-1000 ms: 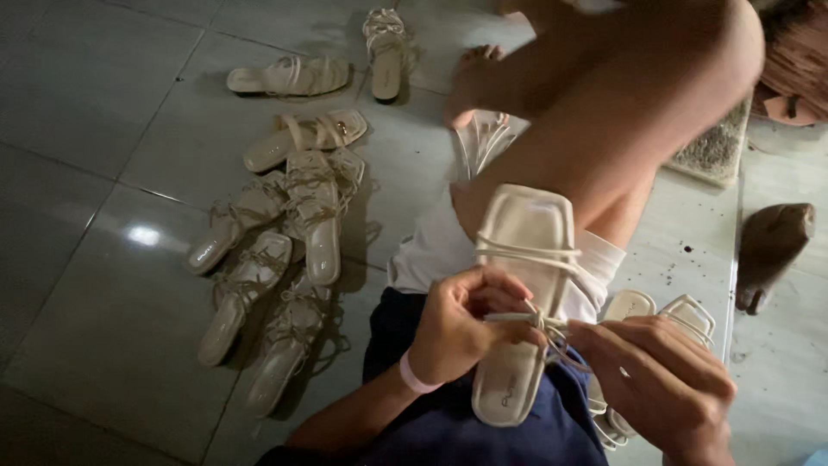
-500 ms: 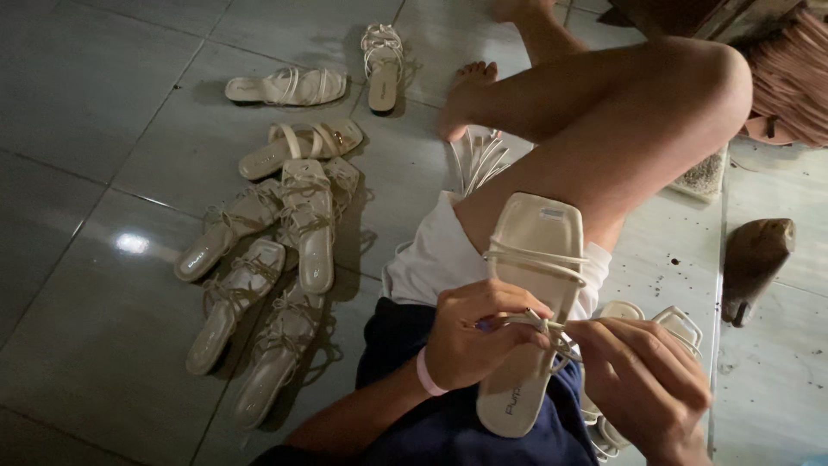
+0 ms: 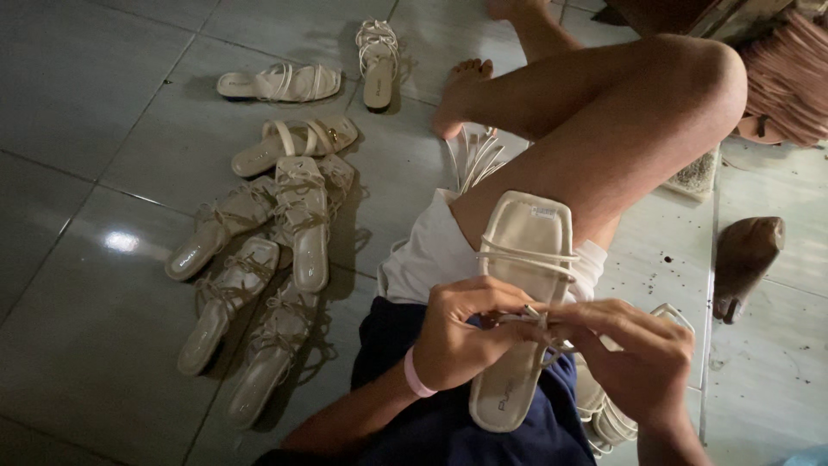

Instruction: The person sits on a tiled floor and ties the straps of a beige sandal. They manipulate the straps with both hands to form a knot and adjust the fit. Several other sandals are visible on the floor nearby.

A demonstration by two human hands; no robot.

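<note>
Cream sandal (image 3: 517, 285) on the lap: smooth, faintly glossy leather-like insole, thin matching straps (image 3: 526, 256); left hand (image 3: 461, 332) and right hand (image 3: 634, 358) pinch the straps, a soft matt pink band (image 3: 417, 375) on the left wrist. Floor tiles (image 3: 95, 103) grey, glazed, glossy with a light glare; sandals on the floor (image 3: 297, 224) show the same pale smooth finish. Shorts: dark blue cloth (image 3: 448, 423) and white cloth (image 3: 427, 255), both matt; brown shoe last (image 3: 746, 259) looks like dull wood.
</note>
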